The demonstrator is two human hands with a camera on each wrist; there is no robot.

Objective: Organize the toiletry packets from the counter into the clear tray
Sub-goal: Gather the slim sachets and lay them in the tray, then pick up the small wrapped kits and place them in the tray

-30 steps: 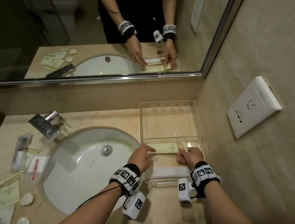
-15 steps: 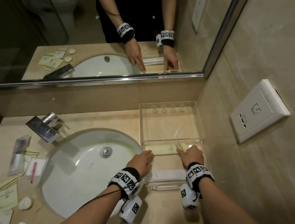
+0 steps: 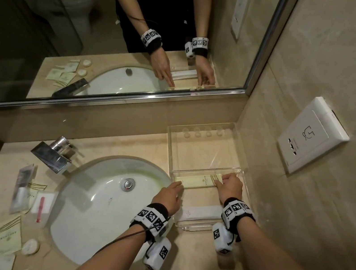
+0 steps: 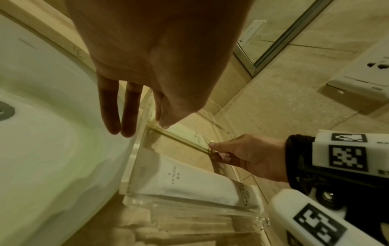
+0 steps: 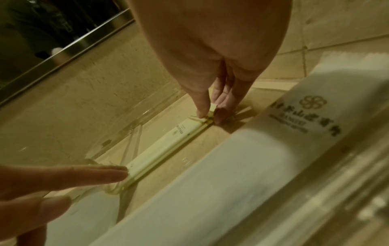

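The clear tray [image 3: 238, 153] stands on the counter against the right wall, split by a divider. In its near compartment a long cream packet [image 3: 197, 180] lies along the divider. My right hand [image 3: 221, 180] pinches the packet's right end between thumb and fingers, as the right wrist view shows at the right hand [image 5: 210, 111] and cream packet [image 5: 164, 146]. My left hand [image 3: 178, 185] reaches over the tray's left wall, straight fingers [image 5: 101, 173] touching the packet's left end. A white dental-kit packet [image 3: 201, 212] lies nearer me in the same compartment.
The white sink [image 3: 99, 206] and chrome faucet [image 3: 53, 154] sit left of the tray. Several cream and clear packets [image 3: 8, 241] and small round soaps [image 3: 30, 247] lie on the counter's left side. A wall socket [image 3: 311, 136] juts out at right.
Both hands have stayed at the ends of the cream packet and shifted slightly toward the divider with it. The left hand's fingers now lie straighter at the packet's left end.
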